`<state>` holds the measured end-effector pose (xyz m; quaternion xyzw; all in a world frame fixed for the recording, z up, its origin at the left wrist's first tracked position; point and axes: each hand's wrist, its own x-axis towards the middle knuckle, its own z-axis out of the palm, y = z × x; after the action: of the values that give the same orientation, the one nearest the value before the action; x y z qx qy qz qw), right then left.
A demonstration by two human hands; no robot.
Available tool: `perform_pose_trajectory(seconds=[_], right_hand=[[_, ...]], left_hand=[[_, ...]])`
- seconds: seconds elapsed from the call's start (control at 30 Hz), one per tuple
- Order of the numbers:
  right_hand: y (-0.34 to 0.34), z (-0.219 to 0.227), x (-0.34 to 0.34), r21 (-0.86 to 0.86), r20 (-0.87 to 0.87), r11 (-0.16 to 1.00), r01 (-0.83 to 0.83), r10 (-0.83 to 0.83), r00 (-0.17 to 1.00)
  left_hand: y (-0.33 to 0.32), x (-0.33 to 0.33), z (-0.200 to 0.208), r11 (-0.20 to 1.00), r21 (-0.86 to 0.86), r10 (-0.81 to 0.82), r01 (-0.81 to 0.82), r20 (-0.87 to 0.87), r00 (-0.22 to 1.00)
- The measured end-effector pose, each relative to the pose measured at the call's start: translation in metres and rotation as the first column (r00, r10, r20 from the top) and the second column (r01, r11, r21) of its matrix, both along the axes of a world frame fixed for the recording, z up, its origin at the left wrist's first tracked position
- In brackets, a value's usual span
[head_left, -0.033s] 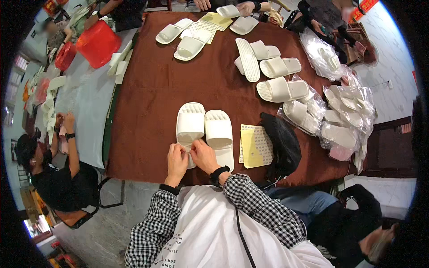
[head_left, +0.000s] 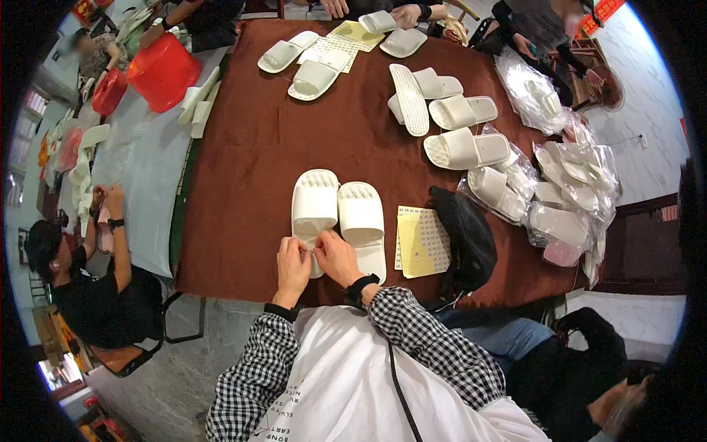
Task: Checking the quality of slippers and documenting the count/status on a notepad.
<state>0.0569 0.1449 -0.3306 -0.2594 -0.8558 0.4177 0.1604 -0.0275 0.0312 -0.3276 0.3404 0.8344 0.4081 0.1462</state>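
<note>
A pair of white slide slippers lies in front of me, toes pointing away: the left slipper (head_left: 315, 200) and, beside it, the right slipper (head_left: 361, 215). Over the heel part of the left slipper, my left hand (head_left: 292, 268) has its fingers pinched together. Close by on the same slipper's other side, my right hand (head_left: 337, 259) is also closed, fingertips curled inward and nearly meeting the left ones. Whatever the fingertips hold is too small or hidden to make out. My right hand partly covers the gap between the slippers.
On the brown tablecloth (head_left: 243, 177), a yellow-and-white sticker sheet (head_left: 426, 243) lies beside a black cloth bag (head_left: 465, 243). Loose slippers (head_left: 465, 149) and bagged slippers (head_left: 578, 177) cover the right side. Co-workers sit around; a red bucket (head_left: 163, 72) stands on the left table.
My hands and the slippers hold the same places. At the lower right, another person's arm has shifted slightly.
</note>
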Motion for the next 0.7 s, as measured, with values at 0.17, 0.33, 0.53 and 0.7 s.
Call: perform_pose_trajectory(seconds=[0.17, 0.33, 0.53, 0.7], right_hand=[[0.001, -0.001, -0.001, -0.092, 0.061, 0.995, 0.027, -0.021, 0.998], [0.000, 0.004, -0.001, -0.074, 0.062, 0.997, 0.014, -0.009, 0.998], [0.000, 0.006, -0.002, -0.064, 0.085, 0.998, -0.009, 0.014, 0.996], [0.001, -0.004, -0.001, -0.052, 0.086, 0.999, 0.000, 0.004, 0.996]], left_hand=[[0.001, 0.008, -0.003, 0.997, -0.047, 0.049, -0.055, -0.120, 0.992], [0.001, 0.014, -0.003, 0.984, -0.109, 0.123, -0.142, -0.167, 0.978], [0.004, 0.017, -0.007, 0.960, -0.172, 0.195, -0.221, -0.157, 0.968], [0.005, 0.021, -0.011, 0.938, -0.229, 0.233, -0.259, -0.135, 0.963]])
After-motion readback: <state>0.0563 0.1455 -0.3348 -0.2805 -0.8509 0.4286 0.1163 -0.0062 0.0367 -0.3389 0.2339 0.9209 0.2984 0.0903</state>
